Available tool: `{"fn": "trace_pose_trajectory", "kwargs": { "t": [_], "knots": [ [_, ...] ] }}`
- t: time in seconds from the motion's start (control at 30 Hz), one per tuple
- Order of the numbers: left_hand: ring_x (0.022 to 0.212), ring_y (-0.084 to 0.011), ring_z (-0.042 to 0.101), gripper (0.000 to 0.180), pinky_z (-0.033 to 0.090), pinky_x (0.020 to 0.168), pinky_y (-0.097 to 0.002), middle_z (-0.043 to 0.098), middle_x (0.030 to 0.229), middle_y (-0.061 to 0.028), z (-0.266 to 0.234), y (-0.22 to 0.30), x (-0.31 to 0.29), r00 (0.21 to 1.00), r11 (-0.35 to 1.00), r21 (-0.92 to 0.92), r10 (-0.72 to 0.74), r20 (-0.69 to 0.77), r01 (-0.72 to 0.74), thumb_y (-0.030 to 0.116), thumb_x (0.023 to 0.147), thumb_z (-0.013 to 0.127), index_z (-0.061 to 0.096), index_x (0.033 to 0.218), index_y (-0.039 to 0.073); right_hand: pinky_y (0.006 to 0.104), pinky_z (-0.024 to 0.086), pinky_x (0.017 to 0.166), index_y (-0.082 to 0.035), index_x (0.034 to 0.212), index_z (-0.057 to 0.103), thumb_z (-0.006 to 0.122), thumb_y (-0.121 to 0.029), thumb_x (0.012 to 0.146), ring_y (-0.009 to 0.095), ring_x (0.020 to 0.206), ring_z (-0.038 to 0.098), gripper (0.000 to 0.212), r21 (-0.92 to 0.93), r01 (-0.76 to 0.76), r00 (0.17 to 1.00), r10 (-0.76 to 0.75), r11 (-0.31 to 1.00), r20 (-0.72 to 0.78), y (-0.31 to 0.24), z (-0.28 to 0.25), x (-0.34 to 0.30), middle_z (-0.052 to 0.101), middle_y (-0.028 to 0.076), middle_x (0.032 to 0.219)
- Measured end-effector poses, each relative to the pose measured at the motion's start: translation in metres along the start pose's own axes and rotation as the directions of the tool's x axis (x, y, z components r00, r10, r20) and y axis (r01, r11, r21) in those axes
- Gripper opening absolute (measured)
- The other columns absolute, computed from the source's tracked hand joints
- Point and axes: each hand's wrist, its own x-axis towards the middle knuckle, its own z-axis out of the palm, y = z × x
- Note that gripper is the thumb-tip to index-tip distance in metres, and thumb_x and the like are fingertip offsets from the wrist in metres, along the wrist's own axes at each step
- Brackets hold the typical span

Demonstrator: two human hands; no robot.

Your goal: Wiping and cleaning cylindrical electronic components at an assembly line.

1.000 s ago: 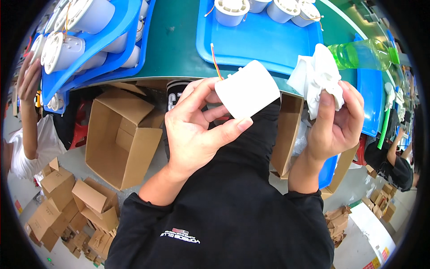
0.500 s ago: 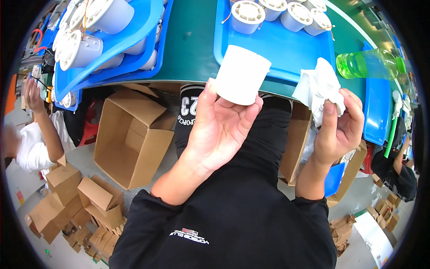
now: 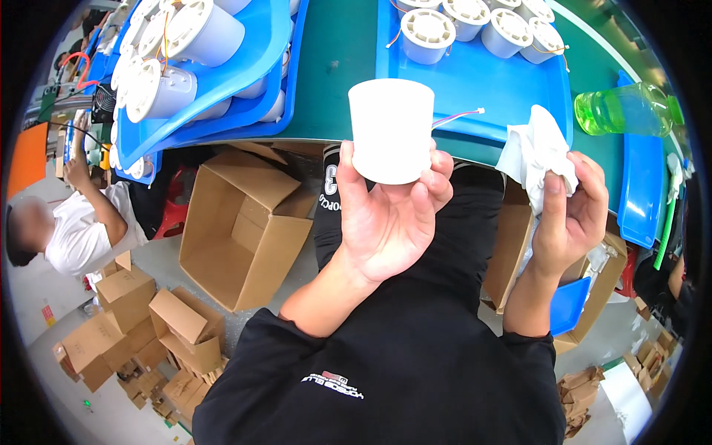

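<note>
My left hand (image 3: pixel 393 222) is closed around the lower end of a white cylindrical housing (image 3: pixel 391 130), held up before me over the table's near edge. Thin wires with a small connector (image 3: pixel 458 117) stick out from its right side. To the right, my right hand (image 3: pixel 571 211) pinches a crumpled white cloth (image 3: pixel 540 152) between thumb and fingers, apart from the housing. Beyond my hands, a blue tray (image 3: pixel 482 96) bears several similar white housings (image 3: pixel 428 35) with slotted round tops and wires.
Stacked blue trays (image 3: pixel 285 111) full of white housings stand at left. A green-tinted bottle (image 3: pixel 623 111) lies at right beside another blue tray (image 3: pixel 641 185). An open cardboard box (image 3: pixel 237 230) sits below the table, left of my legs. A person in white (image 3: pixel 96 222) works at far left.
My left hand has turned the housing, so its wires and connector now show on the right. The cloth stays pinched in my right hand. The whole view has shifted slightly.
</note>
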Motion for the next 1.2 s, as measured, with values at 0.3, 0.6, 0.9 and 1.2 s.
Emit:
{"fn": "trace_pose_trajectory", "kwargs": {
  "t": [0.3,0.6,0.9,1.2],
  "knots": [
    [0.083,-0.0200,0.061,0.036,0.060,0.072,-0.0219,0.050,0.102,-0.0105,0.012,0.005,0.001,0.994,0.998,0.024,-0.058,0.094,0.056,0.013,0.088,0.066,0.055,0.114,-0.008,0.0310,0.044,0.088,0.006,0.109,0.059,0.069,0.008,0.079,0.023,0.101,0.057,0.032,0.043,-0.001,1.000,0.002,0.999,-0.031,0.000,0.009,0.000,0.059,0.017,0.108],
    [0.073,-0.0299,0.065,0.028,0.063,0.062,-0.0321,0.056,0.089,-0.0181,0.024,0.014,0.019,0.946,0.968,-0.111,-0.188,0.263,0.223,0.014,0.091,0.052,0.057,0.086,-0.012,0.0323,0.042,0.095,0.006,0.113,0.057,0.060,0.010,0.086,0.023,0.107,0.055,0.028,0.049,-0.044,0.998,0.043,0.998,0.035,0.002,-0.002,-0.007,0.057,0.018,0.116],
    [0.079,-0.0187,0.062,0.022,0.062,0.070,-0.0228,0.051,0.098,-0.0096,0.040,0.006,0.045,0.953,0.994,0.032,-0.110,0.281,0.106,0.007,0.093,0.056,0.058,0.111,-0.006,0.0294,0.044,0.088,0.006,0.113,0.057,0.064,0.009,0.083,0.020,0.099,0.055,0.030,0.104,-0.031,0.998,0.036,0.994,-0.050,0.004,0.001,-0.008,0.056,0.017,0.112],
    [0.085,-0.0161,0.057,0.047,0.059,0.077,-0.0195,0.048,0.106,-0.0074,0.028,-0.002,0.076,0.909,0.978,0.022,-0.201,0.366,0.208,0.016,0.081,0.074,0.055,0.120,-0.001,0.0286,0.044,0.085,0.005,0.112,0.057,0.064,0.010,0.083,0.020,0.097,0.055,0.030,0.085,-0.026,0.997,0.033,0.996,-0.075,0.003,-0.011,-0.002,0.057,0.016,0.109]
  ]
}}
